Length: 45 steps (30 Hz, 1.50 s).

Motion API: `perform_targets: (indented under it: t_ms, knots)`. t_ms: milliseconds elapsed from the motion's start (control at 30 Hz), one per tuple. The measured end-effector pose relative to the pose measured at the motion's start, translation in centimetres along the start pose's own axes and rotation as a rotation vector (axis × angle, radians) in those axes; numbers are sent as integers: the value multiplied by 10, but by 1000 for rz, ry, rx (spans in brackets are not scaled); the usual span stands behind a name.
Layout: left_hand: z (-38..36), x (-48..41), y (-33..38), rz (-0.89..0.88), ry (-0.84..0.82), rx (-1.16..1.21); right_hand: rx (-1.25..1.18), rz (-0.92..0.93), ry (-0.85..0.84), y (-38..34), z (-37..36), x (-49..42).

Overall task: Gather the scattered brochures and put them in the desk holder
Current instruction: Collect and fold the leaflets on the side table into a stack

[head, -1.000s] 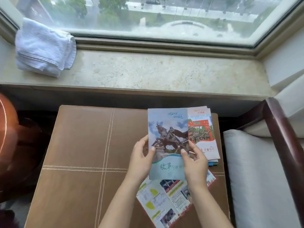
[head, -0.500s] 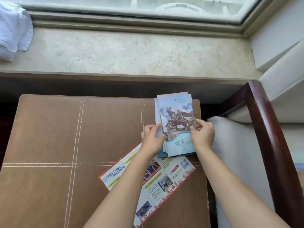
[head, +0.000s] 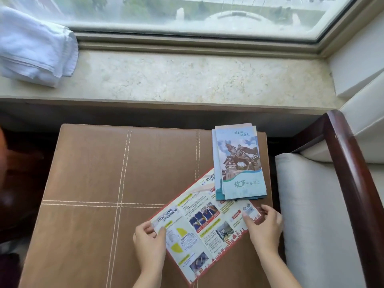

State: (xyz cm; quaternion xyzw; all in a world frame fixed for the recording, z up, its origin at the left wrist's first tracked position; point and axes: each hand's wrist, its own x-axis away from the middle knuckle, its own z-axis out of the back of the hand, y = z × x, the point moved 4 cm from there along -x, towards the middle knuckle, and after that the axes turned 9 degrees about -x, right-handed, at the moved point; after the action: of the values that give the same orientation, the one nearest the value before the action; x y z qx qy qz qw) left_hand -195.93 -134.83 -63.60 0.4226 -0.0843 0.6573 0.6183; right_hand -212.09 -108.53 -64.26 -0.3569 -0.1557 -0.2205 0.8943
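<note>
The padded brown leather surface (head: 93, 173) carries cream double stitching that crosses in a grid. The stack of folded paper brochures (head: 241, 163) has a pale blue top cover with a bronze-brown horse-and-rider statue, white clouds and a teal band below. The wide unfolded paper leaflet (head: 203, 223) is white with a red border, yellow shapes and blue-toned photos. The beige stone windowsill (head: 187, 80) is mottled cream; the folded cloth towel (head: 35, 46) is white.

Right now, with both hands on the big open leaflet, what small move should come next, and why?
Probably draw the open leaflet toward the body, clear of the brochure stack. The left hand pinches its near-left corner and the right hand its right edge, so the grip is set, but its far edge lies under the stack on the brown table.
</note>
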Motion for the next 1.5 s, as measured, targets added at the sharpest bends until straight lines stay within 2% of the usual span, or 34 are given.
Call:
perform_targets:
  t_ms: [100,367,500,600,733,833,900,967,1067,1167,1300,1500]
  knots:
    - [-6,17,-34,72,-56,-33,85,55,-48,-3,-4,2]
    - [-12,12,-52,105,-32,-8,254,-38,-123,0,-15,15]
    - [0,-14,-51,-36,-65,-67,292,-47,-205,7,-24,41]
    - [27,-35,-49,-119,-97,-64,134,-108,-278,14,-31,65]
    - [79,-49,-36,-334,-99,-203,-64,-153,-453,11,-51,103]
    - [106,-45,-24,-398,-166,-66,-184,-160,-510,4,-66,123]
    - [110,-34,-14,-492,-238,-60,-214,-141,-530,-1,-74,130]
    - [100,-21,-9,-644,-315,-158,-226,-127,-552,-5,-81,134]
    - [62,-9,-18,-807,-391,-440,-231,-97,-556,-9,-86,135]
    - [35,-9,-28,-808,-292,-685,-241,-69,-504,-8,-84,133]
    - [23,-8,-25,-661,-61,-660,-334,23,-432,-15,-76,131]
    - [11,-1,-23,-521,82,-618,-374,169,-587,-31,-83,149]
